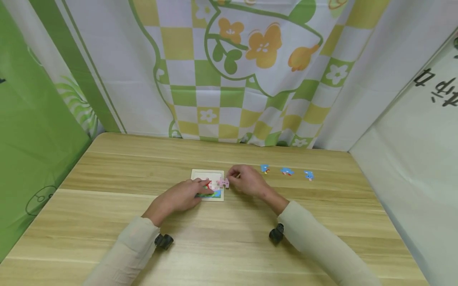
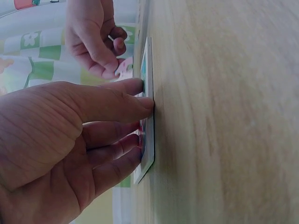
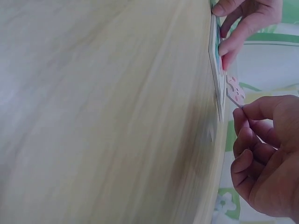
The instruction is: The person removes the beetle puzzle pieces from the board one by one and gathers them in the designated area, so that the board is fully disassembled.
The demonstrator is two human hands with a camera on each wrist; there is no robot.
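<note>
A small white puzzle tray [image 1: 206,174] lies flat on the wooden table [image 1: 229,242], with red, green and blue pieces in it. My left hand [image 1: 200,190] rests on the tray, thumb at its near edge and straight fingers pressing the pieces; the left wrist view shows this hand [image 2: 142,123] against the tray [image 2: 150,56]. My right hand [image 1: 233,178] pinches a pink puzzle piece [image 1: 223,182] at the tray's right edge. In the right wrist view the pink piece [image 3: 235,91] hangs tilted beside the tray [image 3: 216,70], held by my right hand [image 3: 244,111].
Three blue puzzle pieces [image 1: 264,168] [image 1: 287,171] [image 1: 309,175] lie in a row on the table, to the right of the tray. A checked flower-print curtain [image 1: 229,79] hangs behind the table, with a green cloth on the left and a white one on the right.
</note>
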